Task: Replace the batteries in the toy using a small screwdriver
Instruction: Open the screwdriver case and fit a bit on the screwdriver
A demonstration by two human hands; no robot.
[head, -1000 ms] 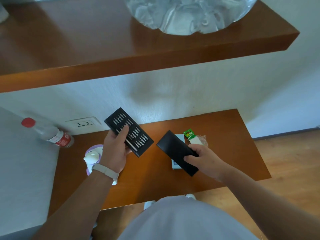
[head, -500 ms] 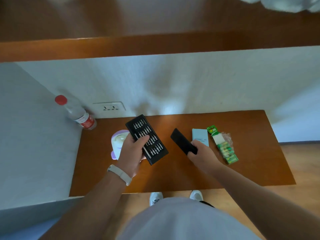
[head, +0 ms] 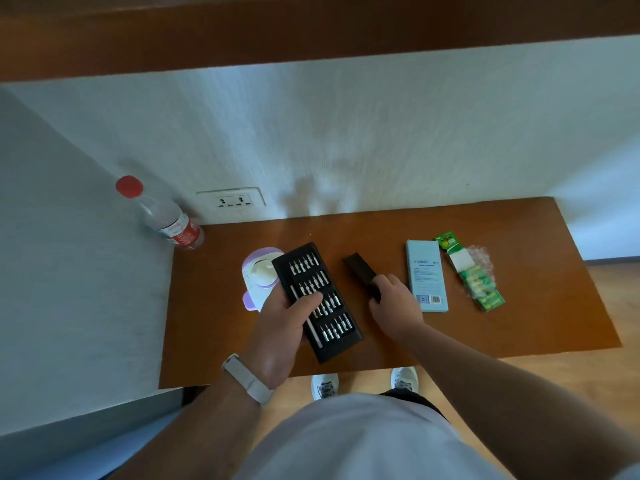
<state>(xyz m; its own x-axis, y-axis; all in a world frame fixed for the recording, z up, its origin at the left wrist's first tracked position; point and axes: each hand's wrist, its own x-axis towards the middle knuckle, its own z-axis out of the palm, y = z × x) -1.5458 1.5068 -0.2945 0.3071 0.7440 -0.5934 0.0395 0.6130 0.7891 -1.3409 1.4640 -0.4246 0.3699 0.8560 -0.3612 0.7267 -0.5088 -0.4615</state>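
I've got the left hand (head: pixel 284 323) clasping the open bit tray (head: pixel 317 299), thumb across it, ready to choose a bit. The right hand (head: pixel 394 303) grips its black sleeve (head: pixel 360 271) over the middle of the table (head: pixel 519 323). The purple toy (head: pixel 259 275) lies behind the tray.

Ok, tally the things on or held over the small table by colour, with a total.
Black: 2, bit tray and cover
Light blue: 1, box
Green: 1, battery pack
Purple and white: 1, toy
Clear, red cap: 1, bottle
Total: 6
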